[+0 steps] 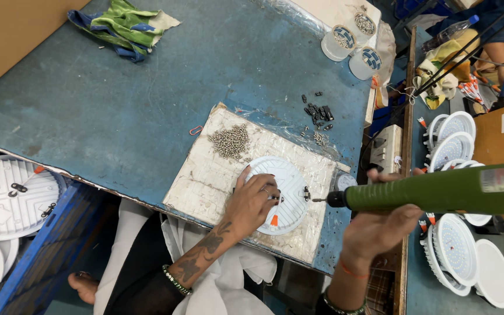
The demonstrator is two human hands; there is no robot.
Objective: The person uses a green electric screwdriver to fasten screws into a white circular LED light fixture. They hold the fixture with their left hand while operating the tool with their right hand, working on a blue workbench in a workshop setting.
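Observation:
My left hand (254,201) presses down on a round white lamp housing (287,185) that lies on a worn white board (205,175). An orange wire end pokes out below my fingers. My right hand (380,227) grips a green electric screwdriver (438,189), held level, its bit pointing left at a small black clip on the housing's right edge. A heap of small silver screws (230,142) lies on the board just behind the housing.
Black clips (317,112) lie scattered on the blue table (118,105). Plastic cups with small parts (351,41) stand at the far edge, a green cloth (121,23) at back left. White lamp housings are stacked at right (456,245) and lower left (13,198).

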